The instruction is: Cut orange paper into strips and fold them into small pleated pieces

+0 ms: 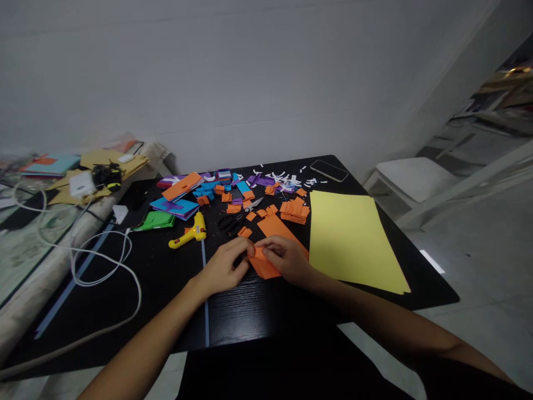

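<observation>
My left hand (pixel 228 265) and my right hand (pixel 287 260) meet over a folded piece of orange paper (pixel 264 265) near the table's front edge. Both hands have their fingers pinched on its upper edge. Just behind it lies a longer orange strip (pixel 280 226), partly covered by my right hand. Black-handled scissors (pixel 239 218) rest beyond my left hand with their blades pointing away. A yellow glue gun (pixel 190 231) lies to the left of them. Small folded orange pieces (pixel 295 210) are stacked and scattered beyond my hands.
Yellow paper sheets (pixel 353 241) lie on the right of the black table (pixel 237 319). A phone (pixel 329 170) sits at the back right. White paper scraps (pixel 287 180) and blue folded paper (pixel 177 206) spread across the back. A white cable (pixel 125 261) loops over the left side.
</observation>
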`<action>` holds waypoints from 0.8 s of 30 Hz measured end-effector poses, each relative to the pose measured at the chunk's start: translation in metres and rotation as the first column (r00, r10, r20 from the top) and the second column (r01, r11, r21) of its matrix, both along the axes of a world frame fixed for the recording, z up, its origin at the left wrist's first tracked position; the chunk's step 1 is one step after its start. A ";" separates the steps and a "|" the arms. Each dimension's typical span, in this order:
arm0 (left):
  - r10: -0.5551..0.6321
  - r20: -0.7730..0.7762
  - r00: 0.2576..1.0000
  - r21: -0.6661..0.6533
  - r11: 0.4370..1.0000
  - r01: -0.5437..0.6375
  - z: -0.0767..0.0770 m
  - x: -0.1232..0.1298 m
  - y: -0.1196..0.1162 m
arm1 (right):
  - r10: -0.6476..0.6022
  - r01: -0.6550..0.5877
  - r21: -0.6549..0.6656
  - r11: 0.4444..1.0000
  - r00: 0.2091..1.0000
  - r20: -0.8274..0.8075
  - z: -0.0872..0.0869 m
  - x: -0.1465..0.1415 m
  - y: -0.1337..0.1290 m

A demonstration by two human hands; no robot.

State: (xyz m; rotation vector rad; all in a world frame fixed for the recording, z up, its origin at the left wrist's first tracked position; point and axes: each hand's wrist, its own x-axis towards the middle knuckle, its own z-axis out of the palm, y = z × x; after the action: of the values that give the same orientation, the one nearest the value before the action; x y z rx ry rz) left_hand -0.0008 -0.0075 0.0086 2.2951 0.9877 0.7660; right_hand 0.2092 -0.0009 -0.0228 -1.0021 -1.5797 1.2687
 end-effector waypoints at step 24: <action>0.271 0.436 0.858 -0.514 0.858 -0.010 -0.017 0.014 0.002 | -0.016 0.019 0.118 0.993 0.999 -0.030 0.003 0.000 -0.002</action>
State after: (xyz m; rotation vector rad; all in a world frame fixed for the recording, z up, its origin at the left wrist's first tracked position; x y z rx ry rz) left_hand 0.0130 -0.0051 -0.0089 1.4827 0.9754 0.9681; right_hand 0.2093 -0.0032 -0.0194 -0.9175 -1.6014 1.1588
